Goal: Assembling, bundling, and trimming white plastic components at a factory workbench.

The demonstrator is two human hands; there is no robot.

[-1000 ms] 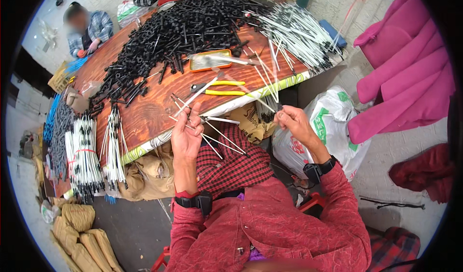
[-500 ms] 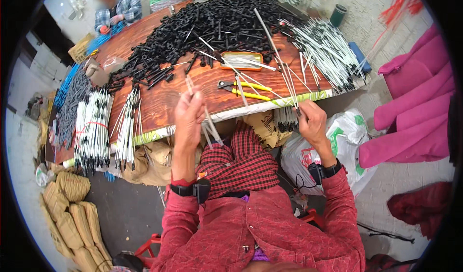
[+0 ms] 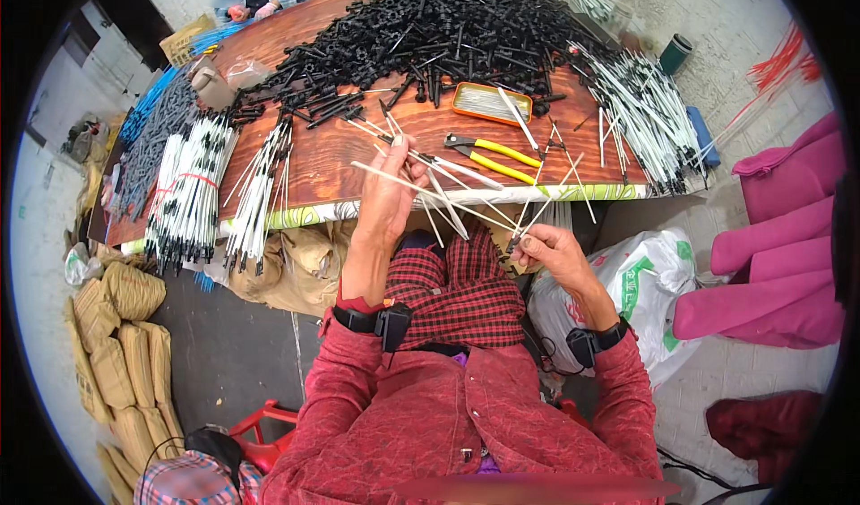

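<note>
The white sticks point(image 3: 430, 194) are in the air, over the lap, just before the worktop point(image 3: 322, 160). The left hand point(image 3: 390, 196) grasps several between its fingers, spread like a fan, perhaps to keep them separate. The right-hand fingers point(image 3: 528, 243) pinch dark stick ends, which leaves the long parts free. Pliers point(image 3: 502, 149) and an open tin point(image 3: 455, 102) lie near, seemingly for easy reach; behind is the black pile point(image 3: 439, 39).
</note>
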